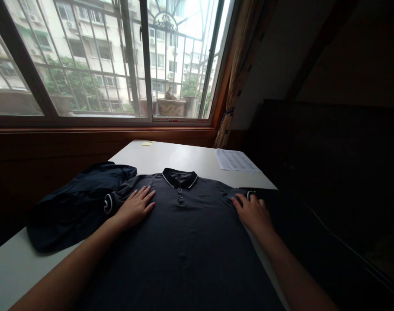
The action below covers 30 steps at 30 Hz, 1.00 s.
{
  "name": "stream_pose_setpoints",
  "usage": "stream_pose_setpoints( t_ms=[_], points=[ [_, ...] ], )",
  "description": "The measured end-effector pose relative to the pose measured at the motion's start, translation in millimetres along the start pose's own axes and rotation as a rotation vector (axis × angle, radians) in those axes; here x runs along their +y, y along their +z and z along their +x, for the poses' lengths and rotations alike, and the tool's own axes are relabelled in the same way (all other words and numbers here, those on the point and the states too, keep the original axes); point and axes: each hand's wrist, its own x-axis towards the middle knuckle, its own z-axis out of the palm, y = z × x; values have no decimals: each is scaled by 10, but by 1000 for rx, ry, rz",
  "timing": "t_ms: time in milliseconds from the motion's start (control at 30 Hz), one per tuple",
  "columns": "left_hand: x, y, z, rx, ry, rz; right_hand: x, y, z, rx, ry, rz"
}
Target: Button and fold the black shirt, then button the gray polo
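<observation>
A dark grey polo shirt (184, 233) lies spread face up, its black collar (180, 177) with white edging pointing at the window. My left hand (136, 205) rests flat on the shirt near the sleeve on the left, fingers spread. The white-striped cuff (109, 203) of that sleeve shows beside my wrist. On the other side, my right hand (253, 211) has its fingers bent over the right sleeve (227, 190), closed on the fabric near the cuff. Part of that cuff is hidden under the fingers. The shirt's lower hem is outside the picture.
A dark navy garment (76, 207) lies bunched on the left of the white table (184, 153). Printed sheets (237, 160) lie at the far right corner, and a yellow sticky note (147, 143) at the far left. Dark fabric (300, 233) lies on the right. Beyond is a barred window (99, 60).
</observation>
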Motion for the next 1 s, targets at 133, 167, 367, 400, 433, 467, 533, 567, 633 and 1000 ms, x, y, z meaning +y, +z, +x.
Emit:
stream_pose_setpoints(
  t_ms=[133, 167, 367, 400, 433, 467, 533, 567, 633, 1000],
  points=[
    [41, -96, -24, 41, 78, -48, -14, 50, 55, 9, -55, 143],
    [84, -130, -26, 57, 120, -69, -9, 59, 71, 28, -52, 196],
    [727, -232, 175, 26, 478, -205, 10, 37, 119, 149, -14, 371],
    [871, -211, 262, 17, 529, -210, 3, 24, 115, 161, -16, 380],
    [1015, -180, 364, 13, 565, -214, -7, 11, 109, 172, -21, 391],
    [1155, -141, 478, 10, 593, -217, -18, -1, 102, 182, -28, 407],
    [1417, -51, 730, 5, 639, -198, -42, -18, 89, 206, -48, 447],
    [1535, -3, 859, 10, 637, -186, -53, -23, 85, 222, -61, 469],
    [1738, 90, 1105, 24, 612, -171, -73, -23, 80, 257, -88, 508],
    [2005, 365, 1897, 107, 499, -158, -223, -20, 46, 296, -236, 623]
  ],
)
